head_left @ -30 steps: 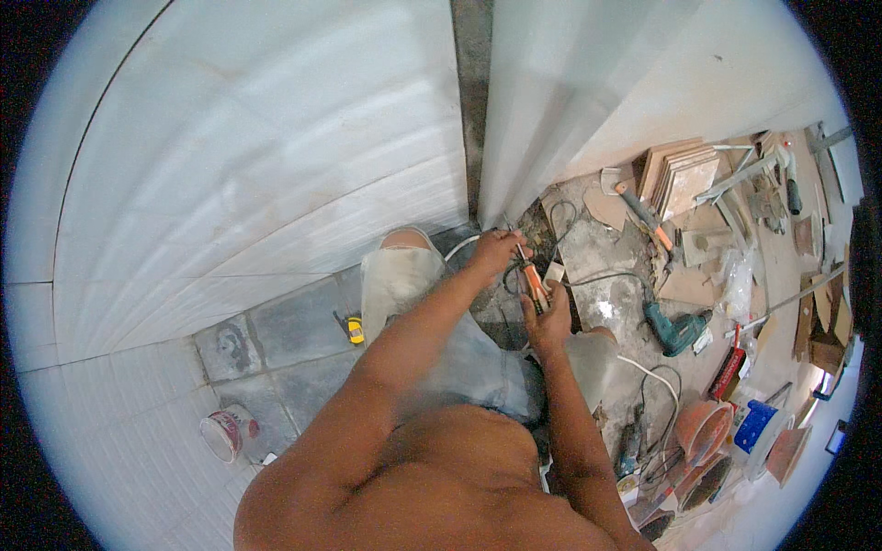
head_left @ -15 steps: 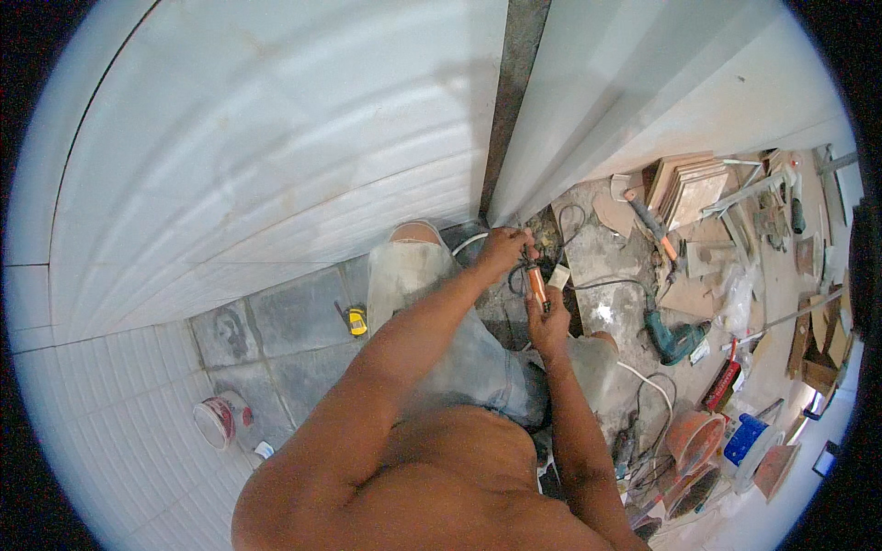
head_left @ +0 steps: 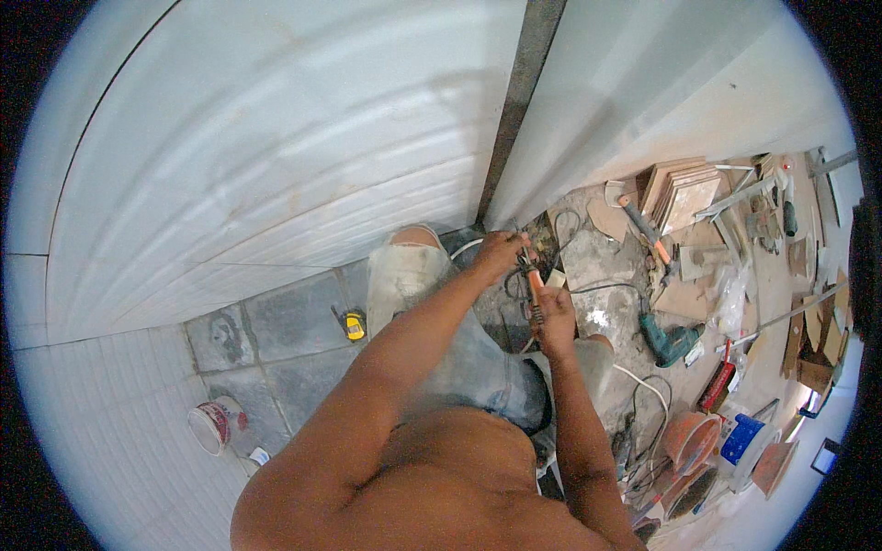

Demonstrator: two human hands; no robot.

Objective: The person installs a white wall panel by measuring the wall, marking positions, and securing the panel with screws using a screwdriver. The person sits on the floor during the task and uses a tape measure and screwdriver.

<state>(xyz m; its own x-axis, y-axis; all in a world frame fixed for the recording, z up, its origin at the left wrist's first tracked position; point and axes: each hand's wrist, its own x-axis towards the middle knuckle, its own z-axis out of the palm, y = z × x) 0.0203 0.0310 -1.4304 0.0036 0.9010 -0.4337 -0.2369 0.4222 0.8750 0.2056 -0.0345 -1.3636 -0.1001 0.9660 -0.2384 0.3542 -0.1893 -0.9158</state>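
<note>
Ahead of my knees, my left hand point(head_left: 501, 255) is closed, its fingertips pinched by the foot of the wall. A white cable point(head_left: 467, 246) runs in under that hand; what exactly the fingers pinch is too small to make out. My right hand point(head_left: 556, 315) is wrapped round pliers point(head_left: 537, 283) with orange and black handles. The jaws point up toward my left fingertips and seem to be at the wires there, though contact cannot be made out. Beside the pliers shows a small pale piece point(head_left: 556, 278).
Right: a green power drill point(head_left: 669, 340) with its cord, an orange-handled hammer point(head_left: 650, 230), stacked tiles point(head_left: 684, 195), an orange bowl point(head_left: 693, 439) and a blue-and-white container point(head_left: 746, 443). Left: a yellow tape measure point(head_left: 353, 324) and a white tub point(head_left: 213, 424) on grey tiles. White wall point(head_left: 303, 138) ahead.
The pliers have turned slightly in my right hand, which has shifted a little to the right. My left hand stays pinched in nearly the same place.
</note>
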